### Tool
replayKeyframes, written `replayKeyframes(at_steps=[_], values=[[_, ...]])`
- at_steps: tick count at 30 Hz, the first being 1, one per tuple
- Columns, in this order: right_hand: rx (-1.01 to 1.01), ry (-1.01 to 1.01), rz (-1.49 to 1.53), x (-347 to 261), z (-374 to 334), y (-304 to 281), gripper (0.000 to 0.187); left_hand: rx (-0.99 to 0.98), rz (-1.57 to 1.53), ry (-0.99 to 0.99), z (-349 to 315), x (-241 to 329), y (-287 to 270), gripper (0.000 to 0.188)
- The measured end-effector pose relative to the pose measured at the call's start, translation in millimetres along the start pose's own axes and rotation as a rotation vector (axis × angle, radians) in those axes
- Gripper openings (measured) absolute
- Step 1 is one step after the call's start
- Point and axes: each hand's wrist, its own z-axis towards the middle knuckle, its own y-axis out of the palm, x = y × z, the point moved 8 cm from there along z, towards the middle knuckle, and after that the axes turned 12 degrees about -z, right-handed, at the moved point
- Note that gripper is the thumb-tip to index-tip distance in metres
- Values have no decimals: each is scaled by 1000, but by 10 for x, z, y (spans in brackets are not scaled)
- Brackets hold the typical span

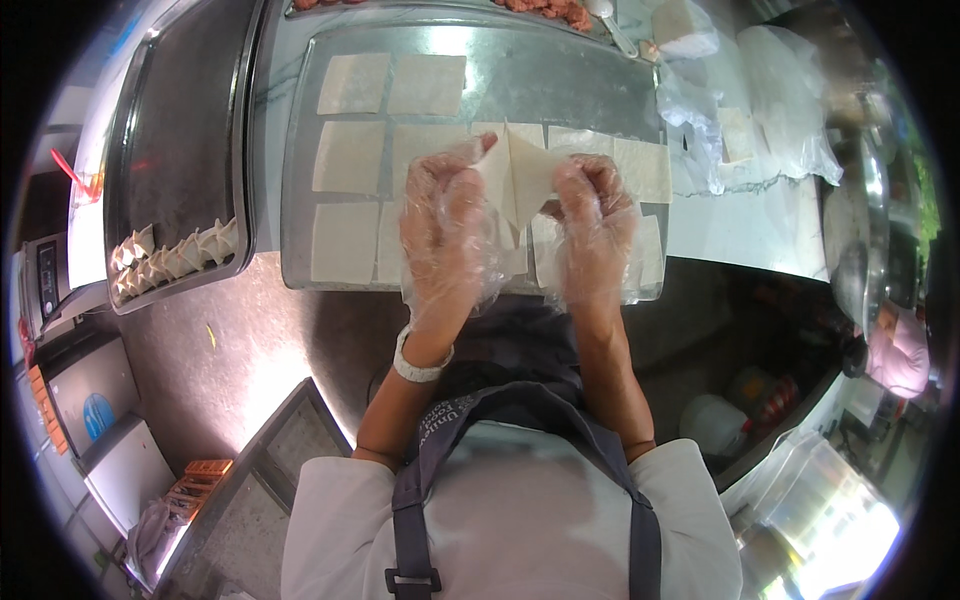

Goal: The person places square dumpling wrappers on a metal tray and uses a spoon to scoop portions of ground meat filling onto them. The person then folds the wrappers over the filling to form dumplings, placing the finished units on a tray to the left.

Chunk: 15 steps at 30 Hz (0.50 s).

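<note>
Both my hands wear clear plastic gloves and are raised over a metal tray [560,85]. My left hand [442,220] is closed at the left edge of a pale square dough wrapper [522,178]. The fingers of my right hand [598,205] pinch the wrapper's right side. The wrapper stands up between them with a crease or edge down its middle; I cannot tell whether it is one sheet or two. More flat wrappers [352,157] lie in rows on the tray, some partly hidden under my hands.
At left, a dark tray [185,110] holds several folded dumplings [180,258] at its near end. Reddish ground filling [545,10] and a spoon [615,30] are at the far edge. Plastic bags [785,100] lie on the counter at right. A metal-framed surface [265,490] stands at lower left.
</note>
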Motion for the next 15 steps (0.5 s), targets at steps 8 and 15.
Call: replayKeyframes(at_steps=[8, 15], values=[[178, 149, 240, 190, 339, -372, 14, 224, -559, -310, 120, -261, -71, 29], [92, -167, -393, -75, 1001, -863, 18, 10, 144, 0, 836, -212, -302, 32]])
